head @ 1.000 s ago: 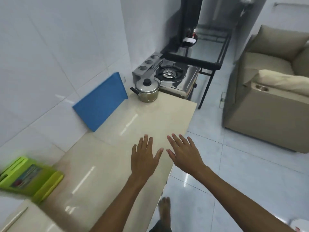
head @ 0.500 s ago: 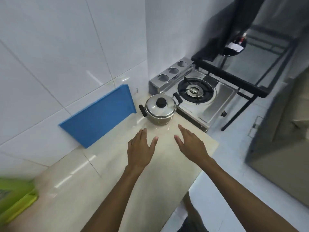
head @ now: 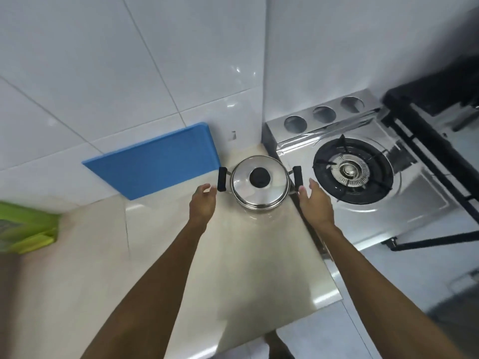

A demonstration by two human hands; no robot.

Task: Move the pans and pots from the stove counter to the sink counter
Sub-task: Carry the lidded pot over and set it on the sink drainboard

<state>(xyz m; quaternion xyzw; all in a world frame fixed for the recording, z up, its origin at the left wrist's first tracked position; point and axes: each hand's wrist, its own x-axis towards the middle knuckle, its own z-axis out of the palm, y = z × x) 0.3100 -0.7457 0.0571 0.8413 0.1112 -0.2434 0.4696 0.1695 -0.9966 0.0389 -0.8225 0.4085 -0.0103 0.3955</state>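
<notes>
A small steel pot [head: 260,196] with a lid, a black knob and two black side handles stands on the beige counter [head: 246,255], close to the wall corner and beside the stove. My left hand [head: 203,203] is open just left of the pot's left handle, fingertips almost at it. My right hand [head: 315,202] is open just right of the right handle, nearly touching it. Neither hand holds anything.
A steel gas stove [head: 352,172] with a black burner sits right of the pot. A blue cutting board [head: 155,161] leans on the tiled wall to the left. A green object [head: 26,229] lies far left. A black metal frame [head: 435,151] stands beyond the stove.
I have come closer to the pot. Both hands moved forward and spread apart, from the open counter to either side of the pot's handles.
</notes>
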